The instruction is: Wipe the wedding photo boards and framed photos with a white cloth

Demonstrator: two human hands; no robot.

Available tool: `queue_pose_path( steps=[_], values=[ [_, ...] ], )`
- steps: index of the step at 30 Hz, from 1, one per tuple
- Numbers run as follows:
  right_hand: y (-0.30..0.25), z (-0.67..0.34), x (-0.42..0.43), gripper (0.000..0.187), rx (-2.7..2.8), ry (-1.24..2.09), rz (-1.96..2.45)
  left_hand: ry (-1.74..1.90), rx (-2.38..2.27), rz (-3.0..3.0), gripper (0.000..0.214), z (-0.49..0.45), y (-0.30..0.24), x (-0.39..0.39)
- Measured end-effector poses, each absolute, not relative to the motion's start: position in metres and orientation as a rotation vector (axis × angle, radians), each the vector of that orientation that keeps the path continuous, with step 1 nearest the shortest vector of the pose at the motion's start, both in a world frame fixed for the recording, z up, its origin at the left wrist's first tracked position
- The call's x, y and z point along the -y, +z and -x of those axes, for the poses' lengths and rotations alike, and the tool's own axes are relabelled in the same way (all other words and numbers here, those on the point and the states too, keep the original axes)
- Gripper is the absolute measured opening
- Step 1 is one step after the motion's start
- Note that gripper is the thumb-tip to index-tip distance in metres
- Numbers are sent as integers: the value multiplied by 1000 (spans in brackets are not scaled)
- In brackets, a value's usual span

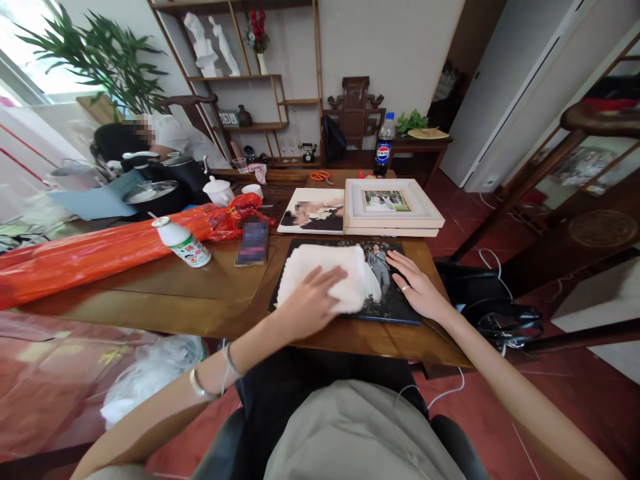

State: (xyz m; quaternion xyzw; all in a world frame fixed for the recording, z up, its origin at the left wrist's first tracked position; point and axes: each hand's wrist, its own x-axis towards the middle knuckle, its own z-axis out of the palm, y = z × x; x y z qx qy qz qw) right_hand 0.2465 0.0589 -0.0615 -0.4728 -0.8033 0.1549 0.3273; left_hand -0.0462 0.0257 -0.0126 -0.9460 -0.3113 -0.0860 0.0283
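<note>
Tabletop [220,307]: left fingers [331,275], seemingly parted, touch cloth [323,257].

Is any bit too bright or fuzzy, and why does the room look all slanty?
In the head view, the glass window is washed-out white; there too, blocky squares hide the dark rectangular phone's screen; same view, the tall pale-grey door slants, probably from a wide lens; also there, the fluffy white cloth under the bare left hand looks pale, but its edge shows.
</note>
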Motion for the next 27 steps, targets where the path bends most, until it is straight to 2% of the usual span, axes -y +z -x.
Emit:
queue_pose_path(
  steps=[4,7,21,27],
  values=[
    [-60,-246,-58,43,2106,408,1236,-370,721,3004,17,38,-15,25],
    [-58,-246,-58,43,2103,414,1244,-387,640,3038,16,41,-15,30],
    [-58,-246,-58,43,2091,426,1234,-394,1015,2897,34,90,-8,-107],
    [-58,-246,-57,43,2082,443,1236,-379,1034,2867,33,98,-13,-103]
  ],
)
